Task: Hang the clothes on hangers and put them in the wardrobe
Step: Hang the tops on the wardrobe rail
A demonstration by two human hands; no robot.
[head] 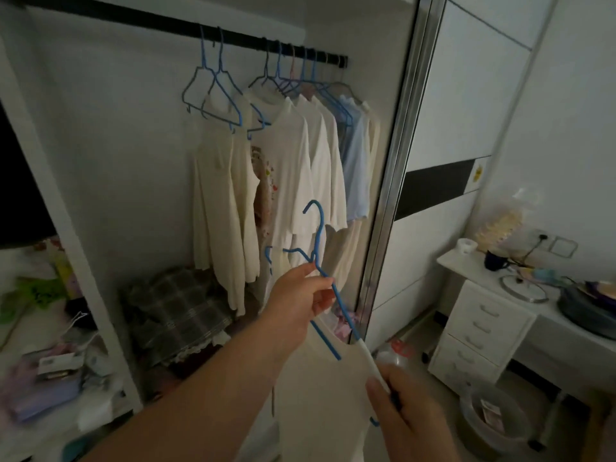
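Two hands share one blue hanger point(328, 285) in front of the open wardrobe point(110, 181). The left hand point(300, 295) pinches the wire just below the hook, probably because this point lets the person steer the hook. The right hand point(405, 415) grips the lower end of the hanger together with the shoulder of a cream garment point(320, 388), I think to keep the cloth from sliding off while the hanger is tilted. The garment hangs down between the two arms, below the hanger, and it seems already threaded on at least on this side; the other shoulder is hidden by the left arm, so I cannot tell.

Inside the wardrobe a black rail point(186, 26) runs across the top. Some empty hangers point(213, 91) hang on it to the left, and a row of white and pale blue shirts point(310, 155) is pushed to the right end, so free rail is left between and to the left. A folded checked blanket point(176, 308) lies on the wardrobe floor. The hanger is well below the rail, so the lifting and hooking is not yet done. To the right stands a white desk point(493, 315) with drawers, a dark cup point(495, 260) on it
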